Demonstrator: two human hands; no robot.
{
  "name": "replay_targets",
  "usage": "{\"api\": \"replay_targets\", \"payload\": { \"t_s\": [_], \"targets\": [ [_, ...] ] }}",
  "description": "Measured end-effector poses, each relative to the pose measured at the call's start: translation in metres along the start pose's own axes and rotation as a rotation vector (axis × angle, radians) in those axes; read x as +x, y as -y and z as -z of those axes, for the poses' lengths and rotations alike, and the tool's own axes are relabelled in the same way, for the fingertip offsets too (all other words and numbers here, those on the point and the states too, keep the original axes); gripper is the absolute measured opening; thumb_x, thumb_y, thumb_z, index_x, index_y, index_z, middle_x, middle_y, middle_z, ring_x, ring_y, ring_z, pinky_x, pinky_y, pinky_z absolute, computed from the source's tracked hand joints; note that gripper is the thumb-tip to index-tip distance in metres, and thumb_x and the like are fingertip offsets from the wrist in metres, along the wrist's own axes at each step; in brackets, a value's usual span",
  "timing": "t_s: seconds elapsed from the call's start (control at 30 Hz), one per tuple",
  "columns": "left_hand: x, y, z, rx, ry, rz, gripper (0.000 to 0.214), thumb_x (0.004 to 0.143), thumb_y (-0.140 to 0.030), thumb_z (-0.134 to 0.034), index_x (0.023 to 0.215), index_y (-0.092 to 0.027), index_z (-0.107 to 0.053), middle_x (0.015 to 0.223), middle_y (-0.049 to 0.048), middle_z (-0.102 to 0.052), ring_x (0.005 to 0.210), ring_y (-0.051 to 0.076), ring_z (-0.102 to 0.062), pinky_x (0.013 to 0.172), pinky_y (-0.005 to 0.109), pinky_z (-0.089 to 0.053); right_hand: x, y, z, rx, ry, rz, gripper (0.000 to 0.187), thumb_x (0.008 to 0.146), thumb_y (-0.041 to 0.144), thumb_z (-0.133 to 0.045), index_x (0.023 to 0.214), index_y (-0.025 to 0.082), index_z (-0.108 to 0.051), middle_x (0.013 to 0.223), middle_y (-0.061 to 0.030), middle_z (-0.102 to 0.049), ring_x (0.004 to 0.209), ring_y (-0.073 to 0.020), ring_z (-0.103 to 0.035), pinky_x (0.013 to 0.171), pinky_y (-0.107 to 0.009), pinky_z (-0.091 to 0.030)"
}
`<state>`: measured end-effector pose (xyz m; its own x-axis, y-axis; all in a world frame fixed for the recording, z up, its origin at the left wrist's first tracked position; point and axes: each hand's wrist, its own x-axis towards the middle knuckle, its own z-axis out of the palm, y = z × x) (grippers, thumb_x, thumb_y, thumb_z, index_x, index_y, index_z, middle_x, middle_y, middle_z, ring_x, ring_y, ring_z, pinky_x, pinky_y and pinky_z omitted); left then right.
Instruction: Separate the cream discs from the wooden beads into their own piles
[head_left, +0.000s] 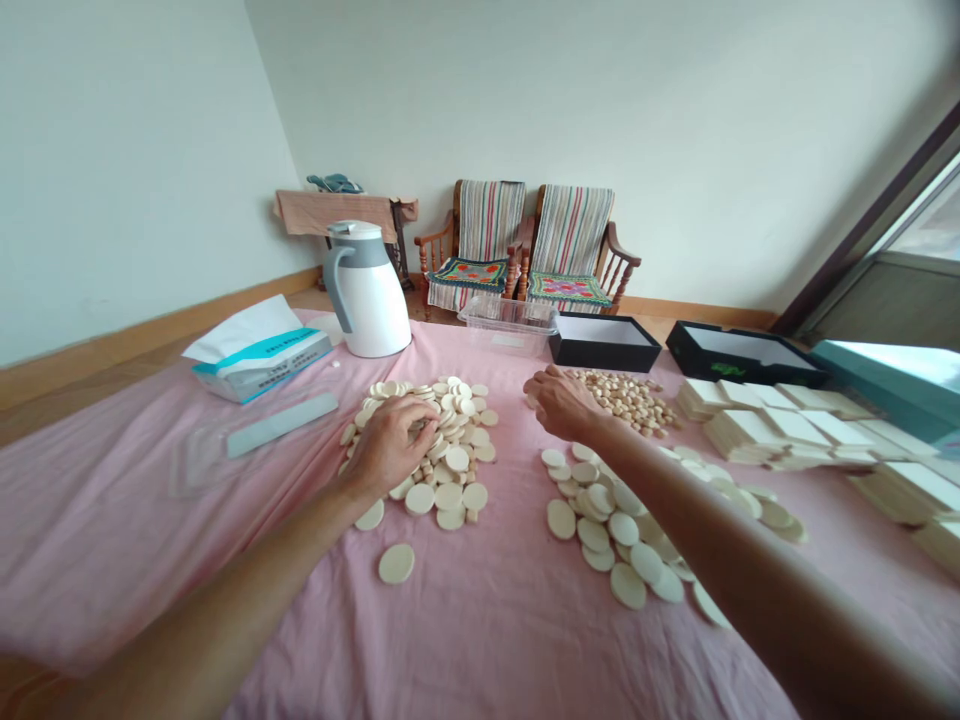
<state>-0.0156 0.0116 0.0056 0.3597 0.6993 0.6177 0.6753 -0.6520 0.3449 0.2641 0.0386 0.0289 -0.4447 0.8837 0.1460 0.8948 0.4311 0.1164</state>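
My left hand (394, 440) is over a pile of pale round wooden discs (448, 497), with its fingers curled in and the thumb against them. What lies inside the fingers is hidden. Small wooden pieces (428, 471) show among those discs. My right hand (564, 402) reaches to the left edge of a heap of small wooden pieces (626, 398); its fingers are bent down and drawn together, and anything in them is too small to name. Below my right forearm spreads a second pile of wooden discs (596, 500). One single disc (397, 564) lies apart on the pink cloth (465, 620).
At the back stand a white jug (382, 305), a clear plastic tub (510, 322) and two black boxes (604, 355). A tissue pack (262, 362) and a clear plastic package (281, 425) lie at left. Stacks of pale square wooden pieces (750, 432) fill the right side.
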Motion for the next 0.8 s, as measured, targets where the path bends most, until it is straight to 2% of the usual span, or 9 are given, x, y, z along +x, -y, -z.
{"api": "replay_targets", "payload": {
  "t_s": [0.17,0.3,0.37,0.5,0.63,0.7,0.8],
  "targets": [
    [-0.001,0.001,0.000,0.003,-0.005,0.013,0.013,0.080,-0.016,-0.055,0.082,-0.019,-0.068,0.090,0.0043,-0.070,0.090,0.019,-0.063,0.086,0.034,-0.049,0.000,0.003,-0.010,-0.018,0.001,-0.013,0.019,0.077,0.010,-0.053,0.094,0.014,-0.063,0.099,-0.0141,-0.063,0.100,-0.0274,-0.050,0.082,-0.035,-0.038],
    [-0.001,0.002,0.000,0.004,-0.001,0.015,0.013,0.080,-0.016,-0.055,0.082,-0.019,-0.067,0.090,0.0039,-0.070,0.092,0.019,-0.063,0.086,0.034,-0.048,-0.009,0.003,-0.009,0.019,-0.024,-0.047,0.019,0.078,0.010,-0.051,0.093,0.014,-0.062,0.097,-0.0134,-0.063,0.099,-0.0248,-0.052,0.081,-0.032,-0.040],
    [-0.001,0.002,0.000,0.002,0.001,0.013,0.013,0.079,-0.016,-0.055,0.082,-0.019,-0.067,0.091,0.0039,-0.070,0.093,0.019,-0.063,0.087,0.034,-0.048,-0.019,0.000,-0.006,0.115,-0.087,-0.059,0.020,0.077,0.009,-0.050,0.093,0.014,-0.062,0.095,-0.0117,-0.064,0.096,-0.0223,-0.054,0.082,-0.030,-0.040],
    [-0.001,0.001,0.000,0.010,0.001,0.009,0.014,0.080,-0.016,-0.055,0.083,-0.018,-0.068,0.091,0.0041,-0.069,0.094,0.020,-0.062,0.087,0.034,-0.048,-0.060,-0.014,0.007,0.357,-0.218,-0.120,0.023,0.075,0.014,-0.052,0.095,0.015,-0.063,0.095,-0.0081,-0.066,0.086,-0.0192,-0.058,0.077,-0.029,-0.043],
    [0.000,0.000,0.000,0.023,0.004,-0.007,0.013,0.080,-0.017,-0.055,0.083,-0.018,-0.068,0.089,0.0040,-0.069,0.091,0.019,-0.062,0.085,0.033,-0.048,-0.116,-0.040,0.025,0.445,-0.069,-0.161,0.025,0.077,0.022,-0.053,0.099,0.019,-0.064,0.094,-0.0057,-0.067,0.081,-0.0188,-0.060,0.074,-0.031,-0.047],
    [0.000,0.000,-0.001,0.025,0.003,-0.009,0.013,0.080,-0.017,-0.055,0.083,-0.018,-0.068,0.089,0.0041,-0.069,0.091,0.020,-0.062,0.085,0.034,-0.048,-0.142,-0.054,0.033,0.480,0.006,-0.184,0.027,0.078,0.026,-0.054,0.102,0.020,-0.064,0.098,-0.0059,-0.067,0.085,-0.0195,-0.062,0.077,-0.033,-0.048],
    [0.001,0.001,-0.003,0.023,-0.001,-0.003,0.013,0.080,-0.018,-0.055,0.082,-0.018,-0.068,0.090,0.0045,-0.069,0.092,0.020,-0.062,0.086,0.035,-0.048,-0.164,-0.068,0.040,0.524,0.042,-0.209,0.029,0.076,0.033,-0.059,0.102,0.022,-0.065,0.103,-0.0068,-0.067,0.090,-0.0214,-0.063,0.077,-0.034,-0.051]
  ]
}}
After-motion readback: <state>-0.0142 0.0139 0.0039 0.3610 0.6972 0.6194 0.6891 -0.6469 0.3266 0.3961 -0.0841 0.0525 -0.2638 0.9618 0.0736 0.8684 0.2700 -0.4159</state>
